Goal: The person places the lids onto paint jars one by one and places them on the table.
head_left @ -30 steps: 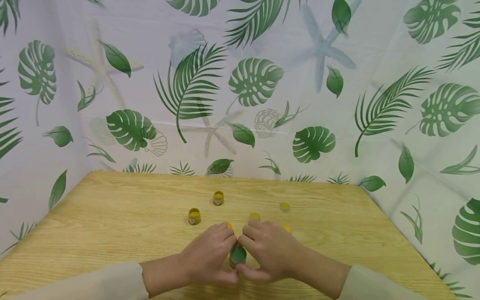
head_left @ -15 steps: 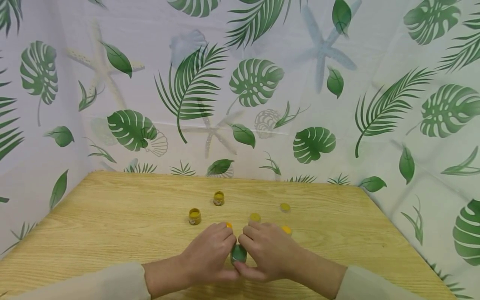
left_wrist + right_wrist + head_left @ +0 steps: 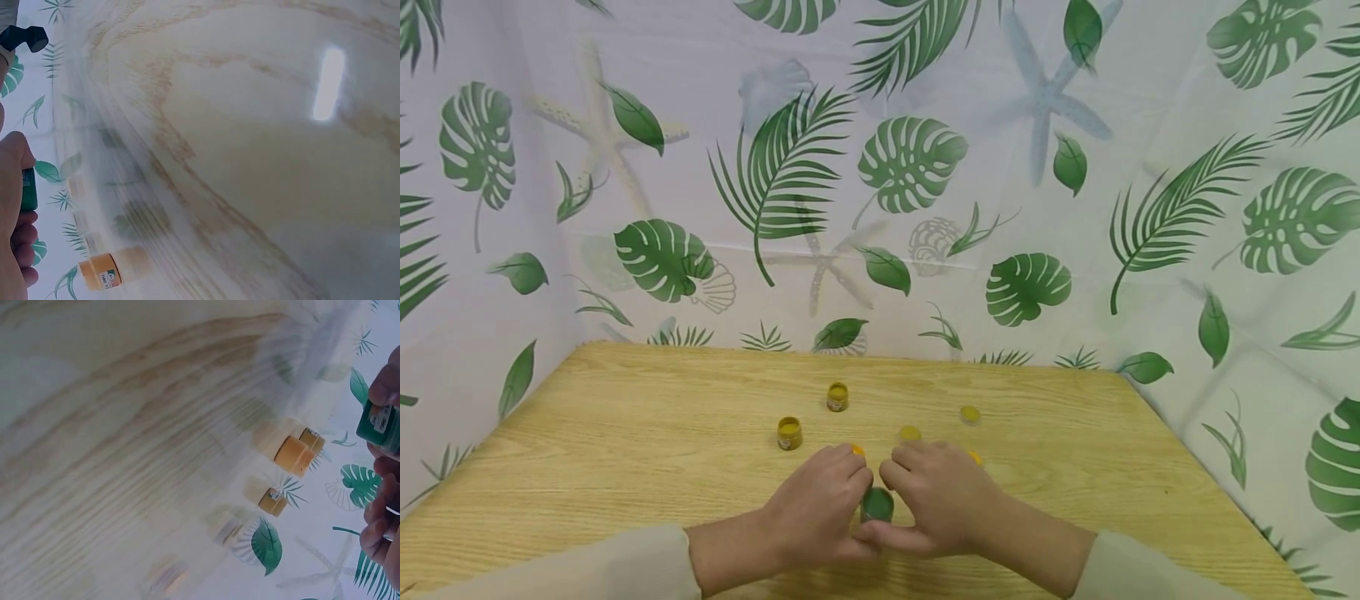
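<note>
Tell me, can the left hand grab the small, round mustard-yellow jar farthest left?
Probably yes: nothing visible stands between the left hand and the mustard-yellow jar. But that hand holds a small, round green jar, so it may need to let go first.

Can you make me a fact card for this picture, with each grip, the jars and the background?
Left grip: holding the green jar
Right grip: holding the same jar
Other jars: a near yellow jar, a far yellow jar, an orange jar
Flat discs: three, maybe lids
Table: wood-patterned
Background: white, green leaves
</note>
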Demonstrator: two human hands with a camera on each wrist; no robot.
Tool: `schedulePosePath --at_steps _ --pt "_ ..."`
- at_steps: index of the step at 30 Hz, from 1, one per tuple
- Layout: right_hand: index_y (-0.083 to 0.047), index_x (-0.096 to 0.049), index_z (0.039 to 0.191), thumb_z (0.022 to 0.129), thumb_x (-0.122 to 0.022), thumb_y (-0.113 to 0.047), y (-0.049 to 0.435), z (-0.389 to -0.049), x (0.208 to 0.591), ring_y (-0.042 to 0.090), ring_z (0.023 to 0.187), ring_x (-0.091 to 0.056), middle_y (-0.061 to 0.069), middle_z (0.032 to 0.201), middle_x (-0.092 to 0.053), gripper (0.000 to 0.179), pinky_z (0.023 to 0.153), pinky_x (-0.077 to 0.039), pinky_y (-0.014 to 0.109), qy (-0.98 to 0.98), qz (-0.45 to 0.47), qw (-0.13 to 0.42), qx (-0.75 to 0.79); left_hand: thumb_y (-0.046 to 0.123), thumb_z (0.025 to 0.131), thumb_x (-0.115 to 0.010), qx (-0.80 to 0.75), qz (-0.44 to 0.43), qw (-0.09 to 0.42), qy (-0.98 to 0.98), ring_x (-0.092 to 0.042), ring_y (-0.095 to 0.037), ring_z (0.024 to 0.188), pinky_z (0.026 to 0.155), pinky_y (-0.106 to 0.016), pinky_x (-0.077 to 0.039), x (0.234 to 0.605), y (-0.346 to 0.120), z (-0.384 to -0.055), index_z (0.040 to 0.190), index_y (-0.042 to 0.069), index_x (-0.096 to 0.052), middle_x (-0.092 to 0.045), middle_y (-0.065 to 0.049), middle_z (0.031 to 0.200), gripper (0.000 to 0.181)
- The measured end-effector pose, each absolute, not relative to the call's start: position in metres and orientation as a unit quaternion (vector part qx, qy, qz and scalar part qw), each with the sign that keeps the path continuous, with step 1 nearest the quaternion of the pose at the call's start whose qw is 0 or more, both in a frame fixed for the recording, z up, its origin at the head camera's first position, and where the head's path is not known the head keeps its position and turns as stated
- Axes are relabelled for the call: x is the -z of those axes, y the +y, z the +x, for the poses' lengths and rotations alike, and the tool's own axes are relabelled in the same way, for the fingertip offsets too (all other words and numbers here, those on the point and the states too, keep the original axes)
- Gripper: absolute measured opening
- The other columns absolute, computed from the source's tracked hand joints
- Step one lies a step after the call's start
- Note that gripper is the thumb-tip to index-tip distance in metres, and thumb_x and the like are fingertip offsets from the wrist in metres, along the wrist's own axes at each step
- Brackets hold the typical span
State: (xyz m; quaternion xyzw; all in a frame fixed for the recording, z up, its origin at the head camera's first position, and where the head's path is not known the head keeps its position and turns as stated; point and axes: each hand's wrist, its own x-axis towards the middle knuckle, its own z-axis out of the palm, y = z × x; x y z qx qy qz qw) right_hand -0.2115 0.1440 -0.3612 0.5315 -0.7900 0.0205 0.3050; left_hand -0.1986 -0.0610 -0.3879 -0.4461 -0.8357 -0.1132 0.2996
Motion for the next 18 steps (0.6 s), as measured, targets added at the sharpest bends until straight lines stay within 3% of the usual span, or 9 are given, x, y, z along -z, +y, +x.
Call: schedulePosePath --at_steps 5,10,18 --pt "-0.017 -0.061 0.087 0.083 -0.067 -0.045 0.1471 -0.2126 0.3595 0.002 0.064 -0.039 -0.010 0.076 -0.049 0.029 0.052 -0.028 0.011 -0.790 0.548 0.271 -0.034 0.040 0.067 -0.078 0.120 -0.453 0.318 -0.824 -0.035 -0.003 0.065 0.061 -0.013 -0.027 0.3880 -0.0615 -0.1995 0.070 0.018 -0.053 -0.041 0.012 0.067 0.034" --pt "-0.019 -0.055 0.080 0.081 -0.067 -0.041 0.1454 -0.2132 0.3624 0.003 0.063 -0.032 -0.011 0.072 -0.043 0.025 0.054 -0.023 0.012 -0.778 0.560 0.284 -0.028 0.039 0.066 -0.078 0.118 -0.456 0.328 -0.819 -0.033 -0.002 0.064 0.061 -0.012 -0.025 0.3888 -0.0610 -0.1992 0.068 0.019 -0.052 -0.039 0.013 0.066 0.033" --pt "-0.018 -0.051 0.072 0.080 -0.068 -0.044 0.1439 -0.2119 0.3673 0.003 0.060 -0.030 -0.011 0.066 -0.037 0.032 0.052 -0.020 0.012 -0.790 0.536 0.297 -0.027 0.044 0.069 -0.078 0.120 -0.441 0.301 -0.837 -0.032 -0.003 0.065 0.060 -0.013 -0.025 0.3887 -0.0601 -0.1986 0.066 0.019 -0.051 -0.038 0.013 0.065 0.037"
